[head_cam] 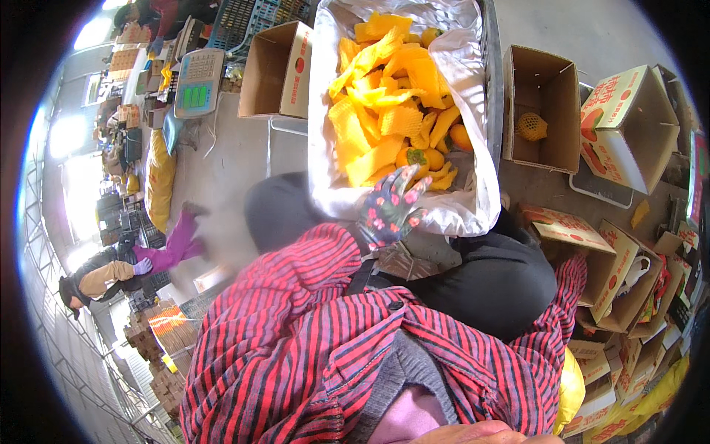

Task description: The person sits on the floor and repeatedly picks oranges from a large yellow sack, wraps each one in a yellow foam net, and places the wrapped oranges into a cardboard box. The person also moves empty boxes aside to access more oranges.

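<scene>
My left hand (pixel 391 208), in a dark floral glove, reaches over the near edge of a white-lined crate (pixel 333 206). Its fingers are spread, holding nothing, with the fingertips beside an orange persimmon (pixel 413 158). Yellow foam net sleeves (pixel 402 119) cover most of the fruit in the crate; several persimmons show between them. My right hand is out of view; its striped sleeve (pixel 571 288) runs toward the cardboard boxes at the right. An open cardboard box (pixel 541 152) right of the crate holds one netted fruit (pixel 531 127). Another open box (pixel 274 72) stands left of the crate.
A digital scale (pixel 199 83) stands at the upper left, near blue plastic crates (pixel 244 25). Printed cartons (pixel 629 127) and more boxes (pixel 615 272) crowd the right side. A yellow sack (pixel 161 180) lies at the left. A person in purple trousers (pixel 172 244) is farther left; another is at the top left.
</scene>
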